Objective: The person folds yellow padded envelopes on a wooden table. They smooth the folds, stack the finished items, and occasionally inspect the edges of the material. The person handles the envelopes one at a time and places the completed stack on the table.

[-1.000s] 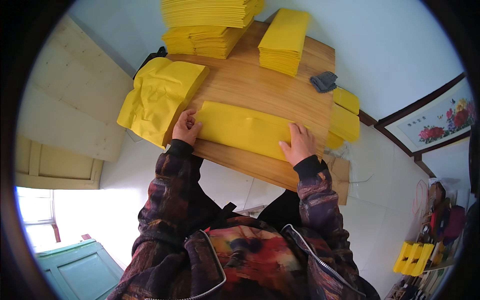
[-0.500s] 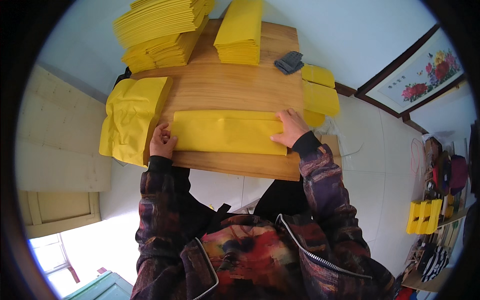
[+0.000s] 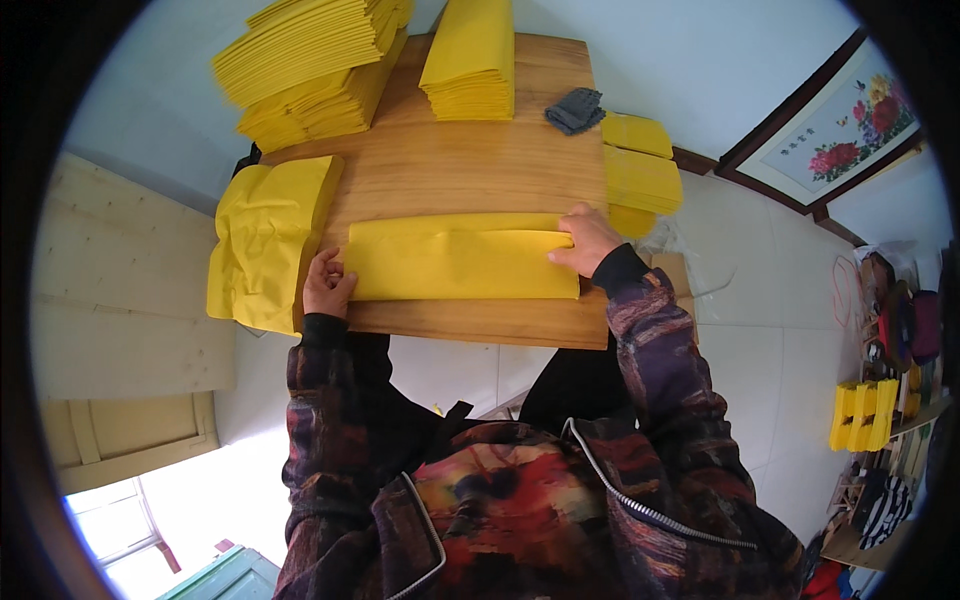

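Note:
A folded yellow paper sheet (image 3: 460, 268) lies crosswise near the table's front edge, a long flat strip. Along its far side the edge of an upper layer shows, slightly bowed in the middle. My right hand (image 3: 588, 240) pinches the strip's far right corner between thumb and fingers. At the left end, my left hand (image 3: 328, 284) has curled fingers, with the thumb against the short edge. Just left of that hand, a wrinkled stack of larger yellow paper (image 3: 265, 245) hangs partly over the table's left side.
On the wooden table (image 3: 470, 165) stand a tall leaning yellow paper stack (image 3: 310, 60) at the far left and a neat stack of folded strips (image 3: 468, 70). A dark grey cloth (image 3: 574, 111) lies far right. More yellow bundles (image 3: 642, 180) sit beyond the right edge.
The strip's upper layer now shows a separate edge along the far side. My right hand's fingers have shifted slightly at the corner; my left hand stays at the left end.

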Available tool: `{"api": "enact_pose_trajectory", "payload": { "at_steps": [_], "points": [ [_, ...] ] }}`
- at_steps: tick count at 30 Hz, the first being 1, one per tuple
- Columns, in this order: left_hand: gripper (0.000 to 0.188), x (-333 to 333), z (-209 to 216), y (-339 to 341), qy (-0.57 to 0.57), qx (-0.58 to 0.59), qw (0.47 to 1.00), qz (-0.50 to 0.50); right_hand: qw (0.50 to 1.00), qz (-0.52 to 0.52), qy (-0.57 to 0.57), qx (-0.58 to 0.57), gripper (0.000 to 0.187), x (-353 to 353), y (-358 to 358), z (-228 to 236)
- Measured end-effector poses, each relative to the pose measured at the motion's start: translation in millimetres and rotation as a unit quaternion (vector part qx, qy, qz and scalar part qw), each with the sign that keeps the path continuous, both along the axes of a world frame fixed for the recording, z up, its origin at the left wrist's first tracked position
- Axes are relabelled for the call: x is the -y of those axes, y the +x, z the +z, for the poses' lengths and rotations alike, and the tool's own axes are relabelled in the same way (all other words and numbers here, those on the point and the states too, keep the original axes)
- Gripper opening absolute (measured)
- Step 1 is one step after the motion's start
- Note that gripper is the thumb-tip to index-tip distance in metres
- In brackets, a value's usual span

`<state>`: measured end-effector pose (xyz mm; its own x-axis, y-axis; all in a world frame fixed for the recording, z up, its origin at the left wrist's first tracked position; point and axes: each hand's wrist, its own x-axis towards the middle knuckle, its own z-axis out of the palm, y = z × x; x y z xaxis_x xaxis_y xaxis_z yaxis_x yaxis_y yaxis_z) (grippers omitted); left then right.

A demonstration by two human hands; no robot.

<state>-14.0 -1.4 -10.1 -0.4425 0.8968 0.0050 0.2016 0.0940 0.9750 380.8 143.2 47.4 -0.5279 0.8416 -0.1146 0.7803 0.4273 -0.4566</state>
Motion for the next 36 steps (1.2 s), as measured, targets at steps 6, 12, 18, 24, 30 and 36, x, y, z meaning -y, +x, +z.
{"api": "enact_pose_trajectory", "payload": {
  "at_steps": [6,12,18,24,30,36],
  "points": [
    [0.051,1.3,-0.2,-1.5,0.021,0.024,0.999,-0.009,1.000,-0.006,0.021,-0.003,0.036,1.2,-0.6,-6.8],
    [0.054,1.6,1.9,-0.9,0.003,0.006,1.000,-0.005,1.000,-0.009,0.002,0.027,0.033,3.0,-2.0,0.4],
    [0.055,2.7,3.3,0.8,0.006,0.022,1.000,-0.014,0.999,-0.012,-0.001,0.042,0.033,2.7,-4.0,2.2],
    [0.055,3.3,6.5,3.4,-0.012,-0.016,1.000,-0.013,0.997,-0.021,0.015,0.079,0.032,4.9,-9.2,4.7],
    [0.055,3.5,7.2,3.4,-0.020,-0.057,0.998,-0.014,0.993,-0.040,0.020,0.113,0.031,8.4,-13.9,6.4],
    [0.055,4.3,3.3,4.1,0.000,-0.043,0.999,-0.017,0.996,-0.028,0.046,0.073,0.034,9.1,-11.7,4.9]
  ]
}}
